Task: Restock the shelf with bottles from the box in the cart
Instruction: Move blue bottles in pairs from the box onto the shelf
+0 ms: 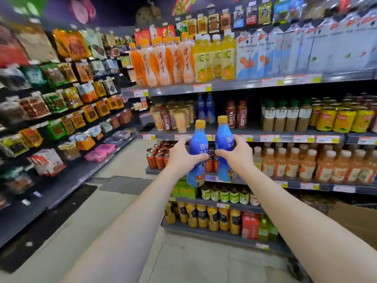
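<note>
My left hand [181,155] grips a blue bottle with an orange cap [197,160], held upright. Beside it my right hand [236,154] grips a second identical blue bottle [224,149]. Both are raised in front of the grey drinks shelf [230,132], just below its front edge. Two matching blue bottles [206,108] stand at the back of that shelf, with a bare gap in front of them. A brown cardboard box [355,221] shows at the lower right; the cart is out of view.
Costa bottles [236,114] stand right of the gap and milk-tea bottles [175,117] left of it. Shelves above and below hold juice bottles and cans. A snack rack [61,99] lines the aisle's left side. The tiled floor [122,211] runs between.
</note>
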Available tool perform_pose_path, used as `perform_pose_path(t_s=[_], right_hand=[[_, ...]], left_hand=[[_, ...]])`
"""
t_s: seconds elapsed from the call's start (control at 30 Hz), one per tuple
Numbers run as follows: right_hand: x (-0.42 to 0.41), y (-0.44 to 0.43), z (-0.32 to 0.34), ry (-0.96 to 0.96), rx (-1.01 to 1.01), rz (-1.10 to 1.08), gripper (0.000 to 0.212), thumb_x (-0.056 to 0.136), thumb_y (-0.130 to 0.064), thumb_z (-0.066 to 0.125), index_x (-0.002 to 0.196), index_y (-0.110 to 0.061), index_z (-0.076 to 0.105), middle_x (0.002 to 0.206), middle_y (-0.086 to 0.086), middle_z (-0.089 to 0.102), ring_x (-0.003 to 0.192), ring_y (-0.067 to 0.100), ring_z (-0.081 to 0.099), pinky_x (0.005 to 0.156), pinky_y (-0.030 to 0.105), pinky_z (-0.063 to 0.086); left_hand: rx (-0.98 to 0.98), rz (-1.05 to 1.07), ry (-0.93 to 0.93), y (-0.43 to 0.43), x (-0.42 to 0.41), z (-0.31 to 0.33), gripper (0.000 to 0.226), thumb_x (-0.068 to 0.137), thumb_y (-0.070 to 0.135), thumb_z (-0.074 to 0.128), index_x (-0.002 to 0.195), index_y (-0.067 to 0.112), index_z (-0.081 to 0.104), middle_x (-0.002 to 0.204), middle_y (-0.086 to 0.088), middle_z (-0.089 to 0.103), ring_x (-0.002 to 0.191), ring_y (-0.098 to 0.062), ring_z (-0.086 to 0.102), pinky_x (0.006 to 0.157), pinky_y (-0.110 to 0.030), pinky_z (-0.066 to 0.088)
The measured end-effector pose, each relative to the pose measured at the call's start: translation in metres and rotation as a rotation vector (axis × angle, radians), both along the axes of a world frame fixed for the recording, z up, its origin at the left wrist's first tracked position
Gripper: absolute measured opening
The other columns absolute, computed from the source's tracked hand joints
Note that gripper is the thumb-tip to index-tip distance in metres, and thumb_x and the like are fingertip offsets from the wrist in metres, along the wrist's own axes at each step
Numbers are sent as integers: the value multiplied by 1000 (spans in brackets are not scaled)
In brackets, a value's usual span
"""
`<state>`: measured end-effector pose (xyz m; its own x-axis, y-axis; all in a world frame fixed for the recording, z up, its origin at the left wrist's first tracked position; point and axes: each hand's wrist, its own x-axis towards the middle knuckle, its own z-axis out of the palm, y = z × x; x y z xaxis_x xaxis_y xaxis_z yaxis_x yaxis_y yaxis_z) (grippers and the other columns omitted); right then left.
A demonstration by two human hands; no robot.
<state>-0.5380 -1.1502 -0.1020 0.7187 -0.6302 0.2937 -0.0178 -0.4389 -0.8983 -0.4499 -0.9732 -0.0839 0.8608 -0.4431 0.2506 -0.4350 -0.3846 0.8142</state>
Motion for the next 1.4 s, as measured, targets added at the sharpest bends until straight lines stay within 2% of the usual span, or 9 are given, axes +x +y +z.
perform_pose_path(t_s=[0.1,0.2,0.43,0.6,0.73,0.87,0.97,1.23,1.4], right_hand=[[38,12,7,-1,-10,-7,59,70,-31,88,120,-22,60,106,-6,68,89,8,64,76,26,52],[74,13,5,13,-6,-10,58,69,-30,88,119,-22,60,106,-7,68,90,9,65,78,27,54],[171,-17,-21,63,28,-27,59,68,-30,89,118,-21,60,103,-6,69,89,10,67,72,25,53],[261,-56,-30,125,3,-32,52,68,-31,88,111,-19,61,98,-4,69,85,13,66,74,32,53],[328,-85,-33,129,15,-36,53,66,-32,87,111,-19,62,99,-3,70,87,14,65,80,34,55],[379,-107,-26,132,9,-65,58,63,-36,88,114,-19,64,104,-2,70,91,17,66,83,33,54],[407,-116,-17,112,0,-102,60,66,-36,88,116,-15,63,109,2,70,92,18,63,79,29,49],[457,-115,-17,-38,-23,-180,72,68,-23,88,131,-14,52,118,7,67,107,25,63,91,36,50],[476,-114,-44,-104,18,-269,69,71,-23,86,131,-17,52,117,5,68,105,23,65,86,26,46]], left_hand=[[-44,15,31,9,39,-1,77,64,41,96,129,28,56,116,5,69,98,-9,68,87,-37,60],[-79,23,46,8,75,-5,80,64,42,95,131,25,56,117,6,68,100,-10,67,89,-39,60],[-76,0,86,-21,166,-26,81,66,39,95,135,23,56,119,8,68,100,-4,67,86,-30,59],[8,-9,96,-58,242,-38,74,71,34,94,133,20,57,112,11,67,89,7,61,62,-7,47],[55,-6,104,-89,302,-46,80,67,39,95,134,20,56,125,4,67,98,-8,67,75,-17,51],[54,-6,90,-108,349,-43,87,65,47,94,137,20,53,119,7,66,95,0,64,69,-14,51],[16,-2,122,-117,378,-42,96,57,56,93,137,20,54,113,6,70,95,-8,70,80,-33,62],[-1,-107,141,-122,424,-57,85,61,44,96,132,24,56,116,3,71,98,-4,69,72,-22,61],[-23,-207,135,-124,439,-67,88,57,49,95,133,23,60,119,9,71,108,-2,67,94,-35,59]])
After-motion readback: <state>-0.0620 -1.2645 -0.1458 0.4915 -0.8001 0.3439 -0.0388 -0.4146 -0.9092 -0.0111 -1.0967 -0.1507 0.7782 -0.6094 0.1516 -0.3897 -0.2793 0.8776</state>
